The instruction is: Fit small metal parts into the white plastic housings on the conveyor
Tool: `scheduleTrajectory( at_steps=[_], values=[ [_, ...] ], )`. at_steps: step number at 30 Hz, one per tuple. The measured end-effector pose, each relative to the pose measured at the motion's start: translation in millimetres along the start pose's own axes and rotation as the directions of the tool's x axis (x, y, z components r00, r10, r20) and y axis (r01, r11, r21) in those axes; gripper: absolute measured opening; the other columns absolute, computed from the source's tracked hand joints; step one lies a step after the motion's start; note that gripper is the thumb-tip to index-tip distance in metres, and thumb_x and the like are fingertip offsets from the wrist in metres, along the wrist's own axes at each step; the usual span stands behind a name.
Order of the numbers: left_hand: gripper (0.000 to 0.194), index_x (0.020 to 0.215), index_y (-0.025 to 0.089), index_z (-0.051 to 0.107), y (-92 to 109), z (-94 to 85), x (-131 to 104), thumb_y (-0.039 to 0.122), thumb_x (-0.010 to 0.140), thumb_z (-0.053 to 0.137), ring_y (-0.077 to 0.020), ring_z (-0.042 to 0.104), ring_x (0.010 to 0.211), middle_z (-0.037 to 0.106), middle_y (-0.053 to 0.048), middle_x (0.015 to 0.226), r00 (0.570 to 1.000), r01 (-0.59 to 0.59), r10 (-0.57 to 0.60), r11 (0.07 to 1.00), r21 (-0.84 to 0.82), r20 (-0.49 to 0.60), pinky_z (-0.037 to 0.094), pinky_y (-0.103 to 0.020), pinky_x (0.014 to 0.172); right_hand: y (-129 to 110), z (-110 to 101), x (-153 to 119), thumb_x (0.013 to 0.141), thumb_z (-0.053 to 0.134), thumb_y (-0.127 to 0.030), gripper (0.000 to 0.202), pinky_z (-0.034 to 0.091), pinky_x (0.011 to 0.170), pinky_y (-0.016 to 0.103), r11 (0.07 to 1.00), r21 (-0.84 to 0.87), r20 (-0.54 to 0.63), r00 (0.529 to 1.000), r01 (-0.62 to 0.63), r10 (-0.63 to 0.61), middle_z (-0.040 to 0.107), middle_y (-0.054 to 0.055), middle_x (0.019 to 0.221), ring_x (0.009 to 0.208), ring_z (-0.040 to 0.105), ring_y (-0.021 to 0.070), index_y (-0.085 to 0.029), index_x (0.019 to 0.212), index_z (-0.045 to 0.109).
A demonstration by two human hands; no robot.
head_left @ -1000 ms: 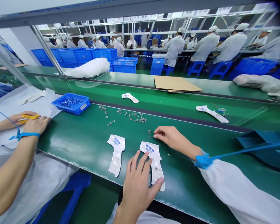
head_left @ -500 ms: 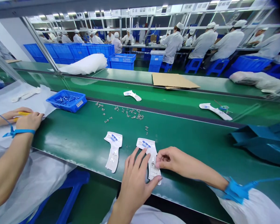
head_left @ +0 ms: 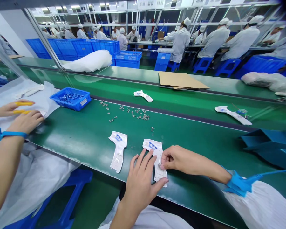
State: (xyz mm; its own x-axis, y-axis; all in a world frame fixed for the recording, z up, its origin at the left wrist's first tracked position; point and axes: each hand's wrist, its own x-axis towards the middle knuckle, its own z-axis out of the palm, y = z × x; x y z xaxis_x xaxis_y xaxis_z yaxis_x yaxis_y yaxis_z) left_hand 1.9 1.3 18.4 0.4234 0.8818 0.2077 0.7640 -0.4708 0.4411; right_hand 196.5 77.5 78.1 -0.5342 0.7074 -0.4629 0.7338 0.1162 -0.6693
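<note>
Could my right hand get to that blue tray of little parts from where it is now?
Probably, with a long lean: the right hand would cross the left hand, but the blue tray is open-topped.

White, loose sleeve (head_left: 262, 203), with a bright blue, corded band (head_left: 239, 183) around the right wrist.

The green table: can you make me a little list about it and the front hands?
Left hand: spread over a white piece
Right hand: fingertips at that same piece; can't tell if they hold anything
Other white piece: on the table, to the left
Metal bits: small, scattered
Blue tray: holds little blue parts
</note>
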Motion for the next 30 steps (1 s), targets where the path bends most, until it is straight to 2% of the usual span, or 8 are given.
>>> scheduleTrajectory(
  at_steps=[7,10,13,15,18,21,24,30],
  values=[
    [0.058,0.135,0.019,0.049,-1,2.6,1,0.052,0.090,0.063,-0.0302,0.037,0.143,0.046,-0.009,0.151,0.999,0.003,-0.004,0.999,-0.032,-0.039,0.036,-0.053,0.111,5,4,2,0.084,0.064,-0.043,0.024,0.035,0.056,0.024,0.999,-0.035,-0.044,0.999,-0.003,0.001,0.066,0.000,0.072,0.067,0.058,0.0143,-0.020,0.080,0.060],
    [0.057,0.134,0.019,0.050,-1,3.3,0,0.053,0.090,0.063,-0.0302,0.036,0.143,0.045,-0.009,0.152,0.999,0.006,-0.008,0.999,-0.033,-0.046,0.035,-0.053,0.112,13,8,6,0.082,0.067,-0.042,0.025,0.039,0.054,0.023,0.995,0.099,-0.008,1.000,-0.016,0.017,0.066,-0.001,0.066,0.062,0.060,0.0141,-0.020,0.080,0.055],
    [0.058,0.135,0.019,0.050,-1,4.1,0,0.051,0.089,0.065,-0.0309,0.038,0.142,0.046,-0.009,0.151,0.999,0.011,-0.012,1.000,-0.024,-0.043,0.036,-0.053,0.111,18,15,3,0.081,0.069,-0.048,0.033,0.046,0.056,0.024,0.959,0.282,-0.009,0.999,-0.030,0.033,0.066,-0.001,0.065,0.061,0.063,0.0149,-0.020,0.081,0.052],
    [0.058,0.136,0.018,0.049,-2,4.7,0,0.050,0.090,0.065,-0.0310,0.039,0.142,0.046,-0.010,0.151,0.999,0.012,-0.013,1.000,-0.021,-0.047,0.038,-0.052,0.110,19,21,-2,0.078,0.071,-0.056,0.041,0.052,0.061,0.026,0.899,0.433,-0.040,0.995,-0.070,0.097,0.067,0.001,0.069,0.065,0.065,0.0158,-0.019,0.084,0.053],
    [0.057,0.139,0.017,0.048,-3,5.4,0,0.048,0.093,0.061,-0.0301,0.040,0.141,0.047,-0.010,0.150,0.998,0.003,-0.004,1.000,-0.022,-0.056,0.038,-0.051,0.110,17,33,-10,0.074,0.070,-0.066,0.053,0.057,0.074,0.029,0.738,0.659,-0.055,0.969,-0.145,0.241,0.069,0.004,0.080,0.076,0.068,0.0159,-0.018,0.092,0.058],
    [0.056,0.141,0.018,0.046,-4,5.1,0,0.049,0.095,0.057,-0.0294,0.041,0.139,0.049,-0.008,0.149,0.998,-0.004,0.003,1.000,-0.015,-0.058,0.038,-0.050,0.110,14,43,-14,0.070,0.072,-0.068,0.058,0.057,0.081,0.029,0.648,0.745,-0.059,0.952,-0.158,0.300,0.068,0.005,0.088,0.079,0.067,0.0145,-0.016,0.095,0.064],
    [0.055,0.142,0.018,0.045,-3,3.8,0,0.049,0.098,0.052,-0.0302,0.040,0.139,0.049,-0.007,0.150,0.999,-0.020,0.021,1.000,0.009,-0.040,0.038,-0.050,0.109,13,49,-11,0.070,0.073,-0.067,0.056,0.058,0.079,0.029,0.681,0.720,-0.080,0.958,-0.135,0.275,0.067,0.004,0.085,0.075,0.067,0.0149,-0.015,0.088,0.066],
    [0.055,0.144,0.020,0.044,-3,2.1,1,0.050,0.098,0.051,-0.0295,0.039,0.141,0.050,-0.006,0.148,0.999,-0.022,0.022,1.000,0.021,-0.032,0.038,-0.050,0.109,21,52,-10,0.084,0.062,-0.061,0.044,0.058,0.072,0.028,0.775,0.632,-0.159,0.974,-0.026,0.162,0.066,0.003,0.089,0.074,0.071,0.0176,-0.017,0.091,0.061]
  ],
)
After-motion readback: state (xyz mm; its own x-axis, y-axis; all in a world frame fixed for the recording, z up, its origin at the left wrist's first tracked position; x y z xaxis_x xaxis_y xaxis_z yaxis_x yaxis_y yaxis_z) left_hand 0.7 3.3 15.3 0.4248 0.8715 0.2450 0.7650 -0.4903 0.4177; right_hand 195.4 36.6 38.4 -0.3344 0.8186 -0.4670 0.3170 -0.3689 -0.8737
